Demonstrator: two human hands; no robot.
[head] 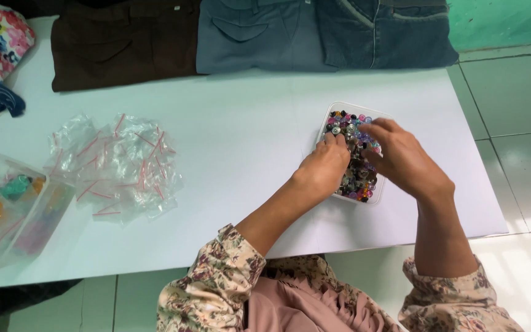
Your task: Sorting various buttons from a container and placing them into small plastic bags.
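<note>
A clear plastic tray (330, 112) full of small mixed-colour beads or buttons (346, 123) sits on the white table (247, 135), right of centre. My left hand (324, 167) rests on the tray's left side, fingers curled down into the pieces. My right hand (401, 157) reaches over the tray from the right, fingertips pinching among the beads near its top. Whether either hand holds a piece is hidden by the fingers.
A heap of small clear zip bags with red strips (118, 166) lies at the left. A clear box with coloured items (13, 209) stands at the far left edge. Folded brown (124, 43) and blue trousers (327, 34) lie along the far edge. Tiled floor at right.
</note>
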